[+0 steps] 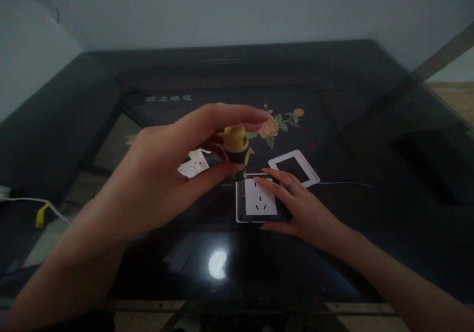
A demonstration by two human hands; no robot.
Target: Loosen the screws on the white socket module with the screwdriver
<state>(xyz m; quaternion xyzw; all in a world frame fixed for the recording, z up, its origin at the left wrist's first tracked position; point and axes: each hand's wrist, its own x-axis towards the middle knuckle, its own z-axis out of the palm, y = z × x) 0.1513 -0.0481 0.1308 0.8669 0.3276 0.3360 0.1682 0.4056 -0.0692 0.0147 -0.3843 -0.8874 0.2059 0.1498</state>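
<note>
**1 screwdriver, 1 socket panel, 2 hands, on dark tabletop**

Screwdriver (pixel 236 142), 1: yellow and black handle, held near upright in the left hand (pixel 166 164), whose fingers and thumb are closed around it. Shaft points down to the left margin of the socket panel; whether the tip touches cannot be told.

Socket panel (pixel 261 201), 1: white slotted face, at least 4 slots showing, dark surround, pale outer edge. Lies flat on the glossy tabletop (pixel 333 268), face up, below the screwdriver.

Right hand (pixel 301 206), 1: laid over the right side of the panel, fingers reaching onto its far part, thumb at its near edge; firmness of grip cannot be told. Wears 1 ring (pixel 291 185). The 2 hands are apart.

White frame (pixel 306 166), 1: open centre, lying at an angle just beyond the right hand.

White fitting (pixel 194 164), 1: partly hidden behind the left hand.

White cable (pixel 27 200), 1: at far left, with 1 yellow tag (pixel 42 214).

Flower motif (pixel 268 127), 1: pink bloom with green leaves, beyond the panel.
</note>
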